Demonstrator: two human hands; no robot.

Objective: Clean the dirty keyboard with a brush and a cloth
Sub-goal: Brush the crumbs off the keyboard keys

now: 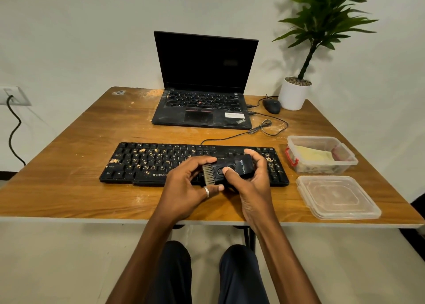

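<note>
Brush [242,165] held over the keyboard [147,163], right of its middle.
I see the left hand [184,186] with fingers pinching its bristle end, the right hand [255,188] with fingers curled round its black body.

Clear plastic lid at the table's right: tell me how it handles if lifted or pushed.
The lid looks thin and see-through, so probably light and flexible. Lying flat, it would likely slide across the table rather than tip or roll.
</note>
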